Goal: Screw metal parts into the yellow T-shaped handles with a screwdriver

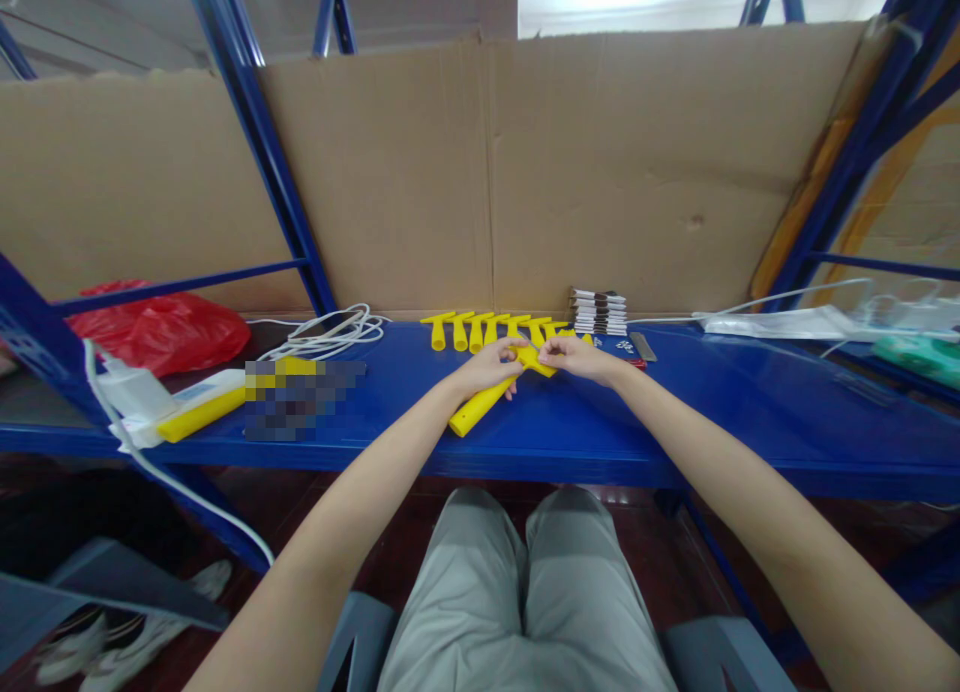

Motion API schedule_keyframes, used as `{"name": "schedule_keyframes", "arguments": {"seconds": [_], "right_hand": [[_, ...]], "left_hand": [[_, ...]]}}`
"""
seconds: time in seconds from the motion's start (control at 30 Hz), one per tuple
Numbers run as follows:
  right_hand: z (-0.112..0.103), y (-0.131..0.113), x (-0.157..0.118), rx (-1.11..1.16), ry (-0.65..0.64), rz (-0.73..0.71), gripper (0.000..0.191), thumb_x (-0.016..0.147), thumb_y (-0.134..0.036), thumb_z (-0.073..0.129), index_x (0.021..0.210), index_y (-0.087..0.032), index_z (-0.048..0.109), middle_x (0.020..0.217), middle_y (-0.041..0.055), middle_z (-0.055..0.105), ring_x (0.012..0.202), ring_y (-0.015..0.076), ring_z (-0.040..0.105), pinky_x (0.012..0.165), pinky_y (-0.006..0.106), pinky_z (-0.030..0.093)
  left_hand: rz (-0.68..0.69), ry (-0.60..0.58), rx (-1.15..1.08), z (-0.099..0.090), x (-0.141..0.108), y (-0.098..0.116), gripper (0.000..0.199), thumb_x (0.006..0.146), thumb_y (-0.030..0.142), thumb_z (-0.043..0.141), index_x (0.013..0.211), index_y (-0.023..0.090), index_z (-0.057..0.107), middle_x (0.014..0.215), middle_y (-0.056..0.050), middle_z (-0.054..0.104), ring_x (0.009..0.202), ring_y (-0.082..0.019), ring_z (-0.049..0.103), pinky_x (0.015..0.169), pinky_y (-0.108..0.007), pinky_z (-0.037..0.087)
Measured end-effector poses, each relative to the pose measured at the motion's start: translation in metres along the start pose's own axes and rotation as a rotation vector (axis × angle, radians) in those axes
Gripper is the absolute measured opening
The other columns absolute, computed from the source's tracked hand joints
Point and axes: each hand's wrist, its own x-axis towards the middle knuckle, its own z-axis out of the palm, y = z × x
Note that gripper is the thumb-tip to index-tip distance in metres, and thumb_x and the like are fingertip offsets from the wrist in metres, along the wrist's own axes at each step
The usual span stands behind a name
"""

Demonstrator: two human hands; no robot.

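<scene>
My left hand (490, 365) is closed around a yellow T-shaped scraper-like tool (480, 408), its round handle slanting down toward the table's front edge. At the tool's wide head, my right hand (574, 357) is closed in a pinch, with fingertips touching or very close to it. Whatever small part lies between those fingertips is too small to make out. Behind the hands, several more yellow T-shaped tools (460, 332) lie in a row along the cardboard, partly hidden by my hands. A stack of small white-and-dark bundles (598, 313) stands just beyond my right hand.
On the blue table (720, 402), a small grey metal piece (643, 347) lies right of the bundles. At left are a red plastic bag (161, 327), coiled white cable (337, 334) and a white-and-yellow power strip (206, 407). Cardboard (585, 172) walls off the back; blue posts flank it.
</scene>
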Motion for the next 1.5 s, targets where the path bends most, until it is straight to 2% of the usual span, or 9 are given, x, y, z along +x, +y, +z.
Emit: {"name": "schedule_keyframes", "arguments": {"seconds": [0.43, 0.63, 0.87, 0.97, 1.1, 1.27, 1.33, 1.4, 1.5], "right_hand": [[-0.006, -0.003, -0.005, -0.163, -0.076, -0.033, 0.015, 0.075, -0.032, 0.055, 0.07, -0.019, 0.055, 0.073, 0.0017, 0.06, 0.069, 0.0153, 0.053, 0.071, 0.029, 0.043], [-0.006, -0.001, -0.004, -0.151, -0.069, -0.046, 0.015, 0.074, -0.033, 0.058, 0.07, -0.019, 0.057, 0.071, 0.0008, 0.061, 0.07, 0.0157, 0.054, 0.07, 0.028, 0.044], [-0.005, 0.001, -0.004, -0.059, -0.071, -0.046, 0.016, 0.074, -0.033, 0.06, 0.071, -0.019, 0.055, 0.072, 0.0, 0.058, 0.07, 0.0153, 0.054, 0.07, 0.03, 0.044], [-0.003, 0.003, -0.003, -0.003, -0.054, -0.043, 0.014, 0.073, -0.031, 0.061, 0.072, -0.019, 0.054, 0.071, -0.0014, 0.055, 0.068, 0.0139, 0.052, 0.068, 0.028, 0.044], [-0.003, 0.001, -0.004, 0.142, 0.034, 0.038, 0.014, 0.075, -0.028, 0.061, 0.078, -0.019, 0.05, 0.066, -0.0046, 0.052, 0.06, 0.0112, 0.051, 0.06, 0.025, 0.043], [-0.003, -0.011, -0.01, 0.371, 0.006, 0.159, 0.021, 0.075, -0.015, 0.059, 0.094, -0.02, 0.052, 0.074, -0.002, 0.06, 0.057, 0.0113, 0.058, 0.057, 0.025, 0.047], [-0.002, -0.014, -0.011, 0.425, 0.024, 0.184, 0.024, 0.074, -0.01, 0.059, 0.096, -0.02, 0.053, 0.075, -0.0016, 0.06, 0.055, 0.0104, 0.057, 0.056, 0.025, 0.048], [-0.001, -0.015, -0.01, 0.458, 0.055, 0.205, 0.026, 0.074, -0.007, 0.058, 0.097, -0.02, 0.054, 0.074, -0.0019, 0.06, 0.053, 0.0099, 0.056, 0.055, 0.024, 0.048], [0.0, -0.014, -0.009, 0.471, 0.059, 0.214, 0.027, 0.074, -0.006, 0.057, 0.097, -0.019, 0.056, 0.073, -0.0015, 0.061, 0.054, 0.0098, 0.056, 0.054, 0.023, 0.048]], "left_hand": [[0.015, -0.031, 0.067, 0.003, 0.0, -0.004, 0.051, 0.079, 0.008, 0.051, 0.13, 0.016, 0.046, 0.078, 0.001, 0.058, 0.046, -0.007, 0.057, 0.046, -0.021, 0.051], [0.0, -0.031, 0.083, 0.003, 0.0, -0.004, 0.053, 0.079, 0.009, 0.053, 0.131, 0.015, 0.045, 0.082, -0.001, 0.06, 0.046, -0.007, 0.057, 0.048, -0.021, 0.052], [-0.013, -0.025, 0.074, 0.003, 0.0, -0.003, 0.054, 0.079, 0.01, 0.054, 0.132, 0.015, 0.045, 0.094, -0.006, 0.061, 0.047, -0.007, 0.058, 0.051, -0.025, 0.053], [-0.006, -0.033, 0.064, 0.003, -0.001, -0.001, 0.054, 0.079, 0.01, 0.053, 0.132, 0.015, 0.044, 0.088, -0.003, 0.06, 0.046, -0.007, 0.058, 0.049, -0.024, 0.052], [-0.001, -0.023, 0.03, 0.003, -0.001, 0.001, 0.053, 0.08, 0.011, 0.056, 0.131, 0.016, 0.045, 0.08, 0.001, 0.057, 0.046, -0.006, 0.057, 0.046, -0.021, 0.051], [-0.007, 0.02, 0.011, 0.002, 0.001, 0.0, 0.055, 0.082, 0.012, 0.053, 0.135, 0.014, 0.04, 0.079, 0.0, 0.058, 0.047, -0.007, 0.057, 0.048, -0.022, 0.051], [-0.006, 0.015, 0.049, 0.0, 0.0, 0.001, 0.058, 0.082, 0.013, 0.054, 0.138, 0.015, 0.039, 0.086, -0.004, 0.062, 0.049, -0.008, 0.057, 0.05, -0.024, 0.052], [0.011, 0.003, 0.128, -0.002, -0.003, 0.004, 0.065, 0.079, 0.016, 0.06, 0.141, 0.019, 0.039, 0.102, -0.009, 0.063, 0.056, -0.009, 0.06, 0.055, -0.026, 0.053], [0.118, -0.015, 0.313, -0.007, -0.007, 0.008, 0.071, 0.069, 0.021, 0.072, 0.137, 0.026, 0.048, 0.123, -0.009, 0.061, 0.083, -0.017, 0.065, 0.072, -0.029, 0.053]]}}
